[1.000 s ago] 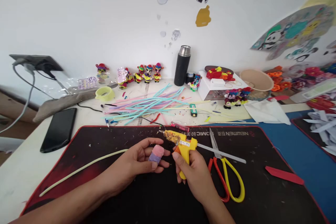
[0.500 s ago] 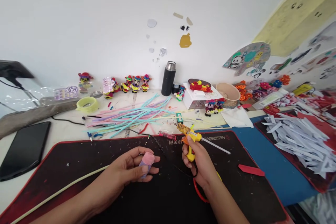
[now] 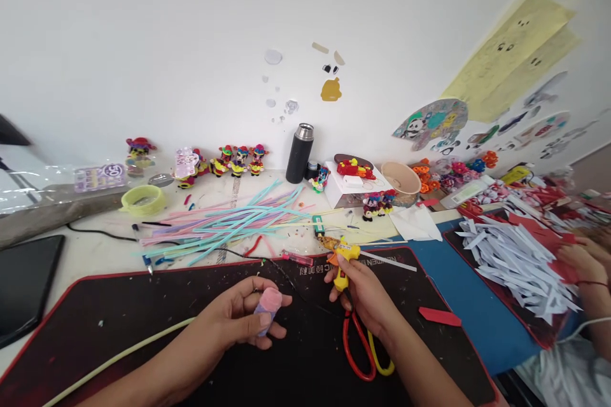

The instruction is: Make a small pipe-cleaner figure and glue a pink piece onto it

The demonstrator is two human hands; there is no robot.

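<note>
My left hand (image 3: 238, 321) is closed around a small fuzzy roll (image 3: 268, 305), pink on top and lavender below, pinched between thumb and fingers above the black mat (image 3: 286, 362). In my right hand (image 3: 360, 286) is a yellow hot glue gun (image 3: 342, 264), its nozzle pointing up and to the left. A clear glue stick (image 3: 389, 261) juts from its back end. Scissors with red and yellow handles (image 3: 359, 356) lie on the mat just under my right wrist; their blades are hidden. A pale cord-like strip (image 3: 119, 351) runs out from under my left forearm.
Pastel pipe cleaners (image 3: 233, 222) lie behind the mat, near a black thermos (image 3: 300, 154) and several small figures (image 3: 238, 161). A tape roll (image 3: 143, 200) and a phone-like black slab (image 3: 31, 286) are leftward. Another person's hand (image 3: 585, 261) is beside white paper strips (image 3: 520, 267).
The view has shifted right, bringing another person's hand into sight. The scissors' handles show more fully below my right hand. Both my hands keep their holds.
</note>
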